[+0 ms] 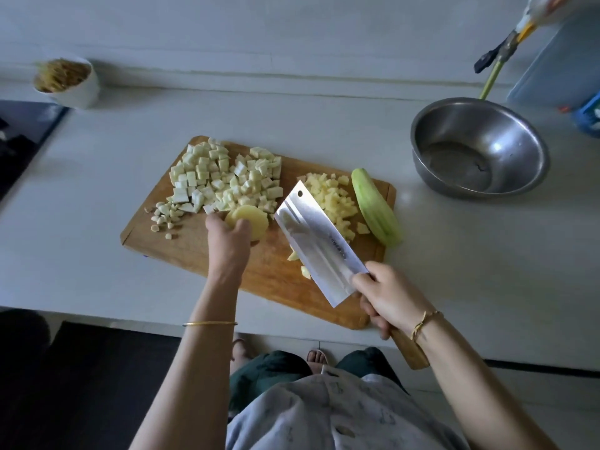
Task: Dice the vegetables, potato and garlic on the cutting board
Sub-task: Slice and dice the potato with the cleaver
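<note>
Step in hand: dicing the remaining potato. Pale yellow peeled potato piece (251, 219): mid-way along the rectangular wooden cutting board (181, 251), the left hand (227, 238) curled round it; whether it rests on the wood cannot be told. Broad steel cleaver with wooden handle (318, 241): tilted just right of the potato, with the right hand (386, 300) wrapped round its handle. Also on the board: a heap of pale white-green cubes (224, 180) far left, small garlic pieces (164, 216) at the left edge, a pile of diced yellow potato (331, 196) far right, and a pale green peeled gourd (376, 212), still whole, at the right end. Recommended handling: seat the potato on a flat face so it cannot rock, tuck the fingertips back, then cut slabs, sticks and cubes to match the existing pile. Work in the bare near part of the board, keeping the blade off the left knuckles.
</note>
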Available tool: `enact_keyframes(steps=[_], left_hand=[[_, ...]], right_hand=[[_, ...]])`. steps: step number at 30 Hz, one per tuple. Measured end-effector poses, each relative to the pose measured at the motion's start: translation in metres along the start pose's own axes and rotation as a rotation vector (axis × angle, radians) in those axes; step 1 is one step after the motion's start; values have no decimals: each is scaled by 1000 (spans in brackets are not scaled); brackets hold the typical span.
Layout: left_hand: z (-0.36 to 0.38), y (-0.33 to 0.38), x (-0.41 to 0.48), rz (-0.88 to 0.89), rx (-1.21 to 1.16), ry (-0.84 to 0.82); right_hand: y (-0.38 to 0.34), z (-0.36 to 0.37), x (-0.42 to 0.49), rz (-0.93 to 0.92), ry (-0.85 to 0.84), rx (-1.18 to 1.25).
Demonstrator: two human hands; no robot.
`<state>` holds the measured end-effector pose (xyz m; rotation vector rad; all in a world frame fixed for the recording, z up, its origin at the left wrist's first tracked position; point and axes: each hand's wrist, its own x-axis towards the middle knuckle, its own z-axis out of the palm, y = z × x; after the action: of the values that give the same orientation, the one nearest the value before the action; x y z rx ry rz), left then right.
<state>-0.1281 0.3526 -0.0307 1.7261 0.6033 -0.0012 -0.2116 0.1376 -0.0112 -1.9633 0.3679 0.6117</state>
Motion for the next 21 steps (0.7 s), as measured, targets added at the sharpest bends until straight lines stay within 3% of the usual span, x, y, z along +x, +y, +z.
enact_keyframes(steps=[9,21], left_hand=[[-9,-20,-7,-107,-8,13],[12,-25,-12,-75,199,-135]], right_hand=[[6,3,3,49,-80,-74],[0,-27,24,-7,144,-118]])
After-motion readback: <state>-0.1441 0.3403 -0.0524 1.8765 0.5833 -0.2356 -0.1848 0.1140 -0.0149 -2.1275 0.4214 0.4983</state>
